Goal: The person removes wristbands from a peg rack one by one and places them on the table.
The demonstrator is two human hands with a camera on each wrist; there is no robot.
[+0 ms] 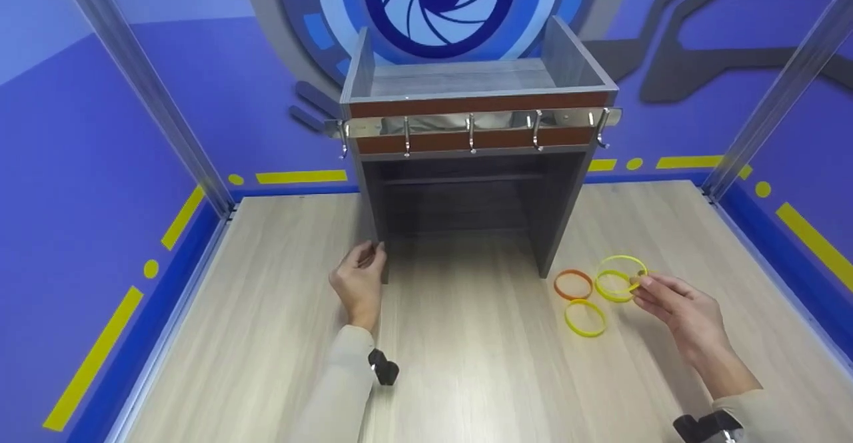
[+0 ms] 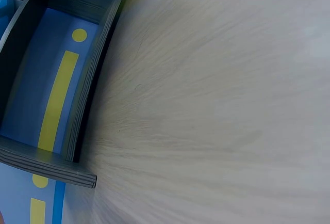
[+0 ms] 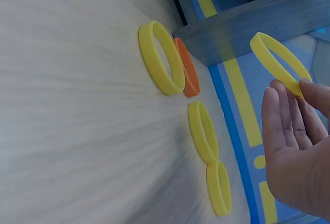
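Note:
My right hand [image 1: 686, 313] pinches a thin yellow wristband [image 3: 273, 68] between thumb and fingertips, raised above the table at the right. Beneath and beside it lie an orange wristband [image 1: 574, 298] and several yellow wristbands [image 3: 149, 59]; one pair touches in the right wrist view. At the left, my left hand [image 1: 358, 282] is beside the front edge of the grey cabinet's left panel [image 1: 374, 216], fingers loosely bent and nothing visible in them. Whether it touches the panel, I cannot tell. The left wrist view hardly shows that hand.
The grey wooden cabinet has an open-topped upper tray [image 1: 460, 78] and an open space below. Across its front runs a metal rail [image 1: 440, 122] with several hooks [image 1: 472, 138]. Blue printed walls [image 1: 200, 83] with metal corner posts [image 1: 143, 83] surround the wooden table [image 1: 466, 363].

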